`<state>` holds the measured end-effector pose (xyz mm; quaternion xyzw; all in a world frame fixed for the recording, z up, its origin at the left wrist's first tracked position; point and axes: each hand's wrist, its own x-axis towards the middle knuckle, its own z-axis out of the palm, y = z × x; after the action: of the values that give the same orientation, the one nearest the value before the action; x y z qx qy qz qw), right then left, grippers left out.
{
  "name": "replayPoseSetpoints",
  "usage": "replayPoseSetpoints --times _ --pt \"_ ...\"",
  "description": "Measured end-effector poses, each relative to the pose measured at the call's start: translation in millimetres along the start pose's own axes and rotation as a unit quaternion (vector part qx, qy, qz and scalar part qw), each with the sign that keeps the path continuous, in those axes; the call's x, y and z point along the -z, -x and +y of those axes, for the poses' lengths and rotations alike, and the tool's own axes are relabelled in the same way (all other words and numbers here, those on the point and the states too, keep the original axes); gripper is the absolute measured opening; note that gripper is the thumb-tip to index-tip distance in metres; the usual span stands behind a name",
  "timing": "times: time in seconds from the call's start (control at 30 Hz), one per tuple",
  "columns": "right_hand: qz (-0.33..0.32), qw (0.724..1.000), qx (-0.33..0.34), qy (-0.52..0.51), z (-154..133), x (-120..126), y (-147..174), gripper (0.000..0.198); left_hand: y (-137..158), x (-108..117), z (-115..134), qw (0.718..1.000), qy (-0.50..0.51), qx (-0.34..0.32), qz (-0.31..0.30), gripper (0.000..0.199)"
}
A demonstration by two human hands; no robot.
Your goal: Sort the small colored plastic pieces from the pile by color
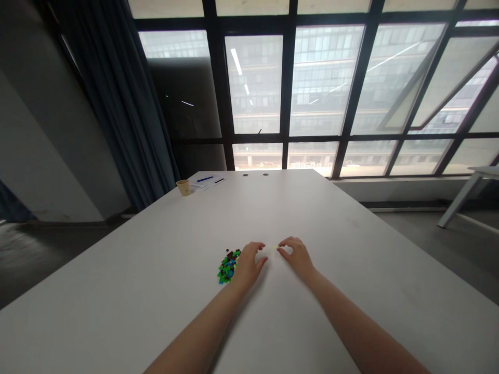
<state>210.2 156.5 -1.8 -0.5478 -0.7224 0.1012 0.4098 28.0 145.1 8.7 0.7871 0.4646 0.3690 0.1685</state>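
Note:
A pile of small plastic building bricks (228, 267), mostly green with blue, dark red and pale ones, lies on the white table (156, 280). My left hand (249, 262) is just right of the pile and hides part of it. Its thumb and fingers are apart, with no object visible between them. Across a small gap, my right hand (298, 255) pinches a small pale yellow piece (275, 248) between thumb and fingertips. That piece looks like a brick, but it is too small to make out its shape.
At the far left edge stands a tan paper cup (184, 188). Beside it lie paper sheets (197, 186) with a blue pen (205, 179) on top. Two round grommets (265, 174) are set near the far edge. Another white table (485, 171) stands at right.

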Motion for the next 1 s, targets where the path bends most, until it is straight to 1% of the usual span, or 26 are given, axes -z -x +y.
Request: replayPoseSetpoints --times 0.07,0.13,0.2,0.3,0.4,0.5,0.67,0.73,0.77,0.8,0.83,0.87,0.93,1.0 --pt "-0.014 0.998 -0.037 0.043 5 -4 -9 0.010 0 11 -4 0.995 -0.067 -0.031 -0.070 0.017" --pt "-0.032 0.994 -0.065 0.080 9 -9 -14 0.011 0 18 -7 0.983 -0.110 -0.054 -0.136 0.016" --pt "-0.046 0.990 -0.078 0.108 10 -14 -16 0.012 0 21 -8 0.974 -0.135 -0.062 -0.173 0.017" --pt "-0.053 0.987 -0.080 0.129 9 -19 -14 0.013 0 21 -6 0.969 -0.157 -0.051 -0.184 0.019" --pt "-0.042 0.987 -0.076 0.132 6 -15 -11 0.013 1 20 -5 0.967 -0.176 -0.028 -0.182 0.014" --pt "-0.035 0.990 -0.053 0.127 3 -6 -6 0.013 2 19 -7 0.965 -0.174 -0.016 -0.195 0.008" --pt "-0.025 0.997 -0.009 0.079 2 6 13 0.016 2 15 -10 0.971 -0.149 -0.009 -0.185 0.014" --pt "-0.020 0.999 -0.008 0.045 2 7 19 0.016 2 11 -7 0.981 -0.102 0.006 -0.165 0.014" --pt "-0.019 0.999 -0.010 0.024 2 8 21 0.015 2 9 -5 0.986 -0.056 0.019 -0.154 0.012" --pt "-0.020 1.000 -0.011 0.001 1 9 22 0.015 3 5 -3 0.989 0.007 0.040 -0.142 0.010" --pt "-0.022 0.999 -0.009 -0.022 -1 11 23 0.016 3 1 -1 0.985 0.082 0.069 -0.132 0.009" --pt "-0.027 0.999 -0.005 -0.043 -2 13 23 0.017 4 -4 2 0.974 0.162 0.103 -0.124 0.009" --pt "-0.040 0.996 0.007 -0.077 -7 16 22 0.018 7 -13 5 0.933 0.295 0.177 -0.107 0.015" --pt "-0.061 0.993 0.018 -0.103 -10 20 22 0.018 10 -21 8 0.898 0.365 0.230 -0.090 0.021"
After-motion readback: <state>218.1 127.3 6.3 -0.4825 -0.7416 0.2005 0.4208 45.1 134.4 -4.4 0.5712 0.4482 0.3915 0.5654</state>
